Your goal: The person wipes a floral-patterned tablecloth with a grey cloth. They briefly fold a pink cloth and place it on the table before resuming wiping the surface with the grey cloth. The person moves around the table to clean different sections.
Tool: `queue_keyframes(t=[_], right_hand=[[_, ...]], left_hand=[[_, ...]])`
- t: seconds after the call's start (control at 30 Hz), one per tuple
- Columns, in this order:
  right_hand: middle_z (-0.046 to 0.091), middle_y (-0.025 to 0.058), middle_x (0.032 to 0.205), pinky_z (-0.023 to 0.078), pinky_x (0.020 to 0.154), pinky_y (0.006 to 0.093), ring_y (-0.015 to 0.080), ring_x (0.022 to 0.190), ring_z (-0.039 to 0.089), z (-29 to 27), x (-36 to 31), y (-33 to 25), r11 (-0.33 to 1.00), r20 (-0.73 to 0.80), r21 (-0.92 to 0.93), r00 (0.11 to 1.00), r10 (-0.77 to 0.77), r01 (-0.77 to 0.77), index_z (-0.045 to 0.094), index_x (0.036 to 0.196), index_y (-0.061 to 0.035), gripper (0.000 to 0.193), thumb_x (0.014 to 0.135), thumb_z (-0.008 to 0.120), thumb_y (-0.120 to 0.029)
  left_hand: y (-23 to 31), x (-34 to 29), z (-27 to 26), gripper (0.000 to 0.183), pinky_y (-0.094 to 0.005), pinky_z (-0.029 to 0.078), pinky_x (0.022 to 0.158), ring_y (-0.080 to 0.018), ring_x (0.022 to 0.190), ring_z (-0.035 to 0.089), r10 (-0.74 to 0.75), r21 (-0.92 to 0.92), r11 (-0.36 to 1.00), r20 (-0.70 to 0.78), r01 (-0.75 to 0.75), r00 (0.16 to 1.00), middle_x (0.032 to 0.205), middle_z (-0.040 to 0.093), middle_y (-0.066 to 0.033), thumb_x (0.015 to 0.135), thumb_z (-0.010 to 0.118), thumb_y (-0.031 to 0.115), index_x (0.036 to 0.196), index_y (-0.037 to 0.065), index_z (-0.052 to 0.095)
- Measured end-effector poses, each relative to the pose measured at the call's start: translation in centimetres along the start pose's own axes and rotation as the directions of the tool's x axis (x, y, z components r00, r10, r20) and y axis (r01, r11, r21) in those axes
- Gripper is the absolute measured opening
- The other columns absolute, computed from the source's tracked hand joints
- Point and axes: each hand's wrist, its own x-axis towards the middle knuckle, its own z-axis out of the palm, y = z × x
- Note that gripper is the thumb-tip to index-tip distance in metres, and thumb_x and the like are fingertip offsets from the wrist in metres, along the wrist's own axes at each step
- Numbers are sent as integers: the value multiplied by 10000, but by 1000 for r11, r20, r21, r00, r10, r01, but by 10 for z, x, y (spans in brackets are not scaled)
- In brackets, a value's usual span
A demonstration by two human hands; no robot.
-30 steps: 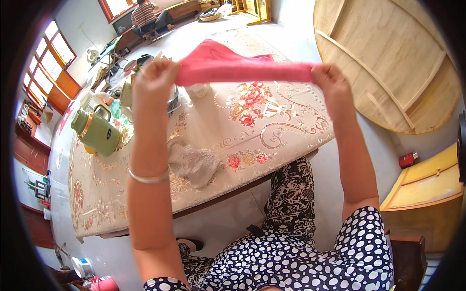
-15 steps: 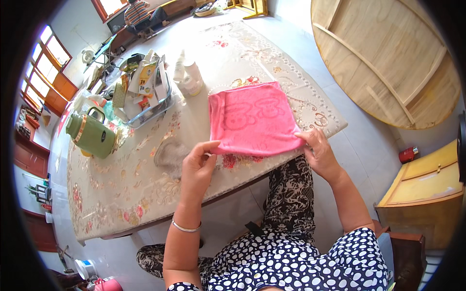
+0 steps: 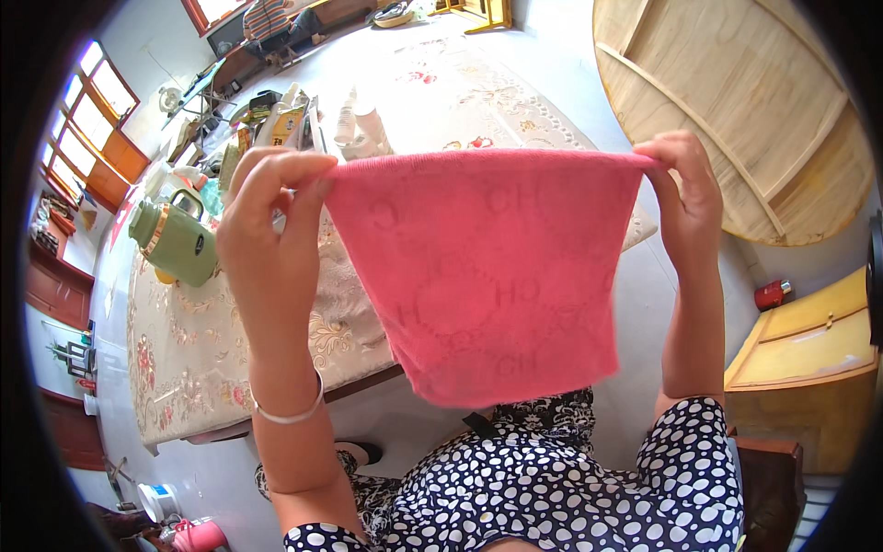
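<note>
A pink towel [image 3: 487, 276] with a faint embossed pattern hangs stretched between my two hands, above the near edge of the table. My left hand [image 3: 276, 202] pinches its upper left corner between thumb and fingertips. At the upper right corner, my right hand [image 3: 685, 184] grips it the same way. The towel's lower edge dangles free over my lap. Behind it, part of the tabletop is hidden, including the place where a greyish cloth lay before.
The table [image 3: 202, 368] has a flowered cover. On its left side stand a green thermos jug [image 3: 179, 239], a basket of packages [image 3: 276, 124] and white bottles [image 3: 359, 124]. A round wooden board [image 3: 736, 120] leans at right, near a yellow cabinet [image 3: 800, 340]. Someone sits far off [image 3: 267, 23].
The pink towel has been lifted off the table, and it now hangs upright between my raised hands. Both hands have moved up and farther apart.
</note>
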Motion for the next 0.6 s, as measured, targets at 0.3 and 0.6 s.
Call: queue_keyframes(t=[0.3, 0.6], right_hand=[[626, 13, 735, 451, 613, 212, 67, 666, 553, 24, 62, 41, 816, 131, 462, 937, 324, -347, 644, 969, -25, 133, 923, 617, -146], [673, 39, 986, 493, 818, 243, 101, 894, 604, 56, -46, 74, 762, 304, 418, 867, 395, -494, 633, 938, -7, 140, 857, 573, 89]], left_hand=[[-14, 51, 32, 93, -204, 483, 565, -91, 667, 632, -356, -456, 808, 126, 373, 926, 830, 660, -56, 905, 564, 25, 978, -10, 609], [-63, -60, 93, 65, -263, 495, 720, -132, 781, 619, -222, -279, 919, 214, 277, 951, 915, 682, -78, 858, 583, -48, 877, -2, 624]])
